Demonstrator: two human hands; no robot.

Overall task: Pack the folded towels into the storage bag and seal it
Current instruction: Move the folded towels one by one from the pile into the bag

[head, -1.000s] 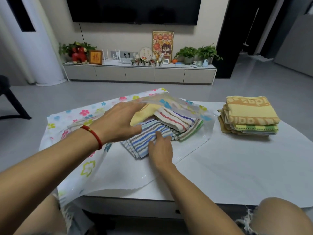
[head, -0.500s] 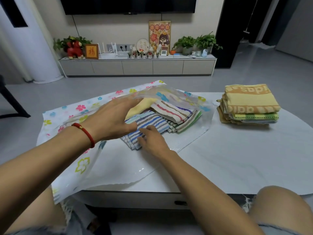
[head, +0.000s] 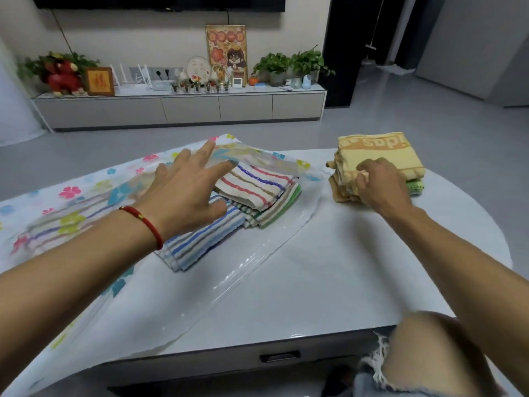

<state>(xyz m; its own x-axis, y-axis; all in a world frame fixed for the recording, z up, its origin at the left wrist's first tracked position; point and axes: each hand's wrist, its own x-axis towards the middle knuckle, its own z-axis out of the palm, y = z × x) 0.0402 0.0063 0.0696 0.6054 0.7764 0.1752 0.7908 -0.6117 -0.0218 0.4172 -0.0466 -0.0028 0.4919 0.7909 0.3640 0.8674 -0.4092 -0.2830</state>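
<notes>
We see the storage bag (head: 86,202), clear plastic printed with coloured flowers, lying flat across the left half of the white surface (head: 329,267), its open mouth toward the right. The left hand (head: 186,190) (a red cord bracelet (head: 143,224) circles its wrist) has its fingers spread and lifts the bag's upper sheet, palm down over the striped towels (head: 252,193) lying in the mouth. Those towels are fanned in a loose overlap: a blue-striped one nearest us, a red-and-purple one on top, a green-edged one beneath it. Well apart to the right, on bare surface, stands the yellow towel stack (head: 380,156), with a green towel showing near the bottom. The right hand (head: 378,184) is curled over the stack's near left corner, fingers pinching the upper folded towels. The bag's seal is not closed.
</notes>
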